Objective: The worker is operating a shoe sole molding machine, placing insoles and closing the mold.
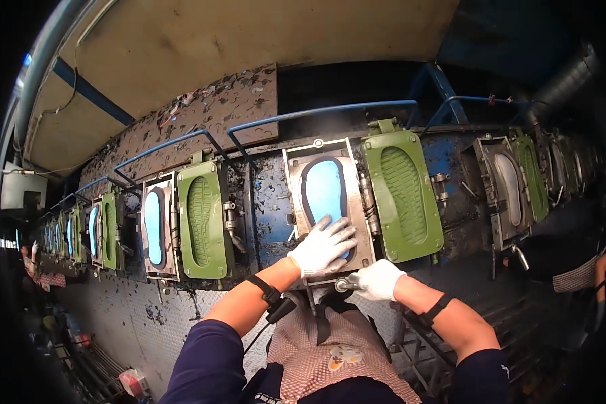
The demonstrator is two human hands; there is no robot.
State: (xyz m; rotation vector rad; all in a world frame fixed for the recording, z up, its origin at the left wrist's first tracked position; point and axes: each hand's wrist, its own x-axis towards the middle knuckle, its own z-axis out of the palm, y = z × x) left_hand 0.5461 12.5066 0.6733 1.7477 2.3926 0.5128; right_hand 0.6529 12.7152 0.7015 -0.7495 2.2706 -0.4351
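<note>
A checked apron (303, 350) lies nearest, between the wearer's forearms. Just beyond it, the right hand (378, 279), in a white glove, meets a metal knob (343, 285) at the front edge of the mould (363, 252); its fingers bend toward the knob, but whether they close on it cannot be told. The left hand (325, 248), likewise gloved, rests palm down on the near end of the blue sole (324, 188), its fingers somewhat spread and grasping nothing. The sole, dark at its rim, lies lengthwise in the mould. The step in hand appears to be the seating of the sole by pressure. To the right, across a hinge (368, 202), the green lid (400, 195) lies open, ribbed face in view. The next move probably calls for lifting the left hand clear without dragging the sole, so that the lid may swing over freely. Farther left, a second sole (155, 225) lies beside another open lid (202, 222). Behind the moulds runs a blue rail (323, 108); beyond it leans or lies a brown board (229, 108) strewn with scraps.
</note>
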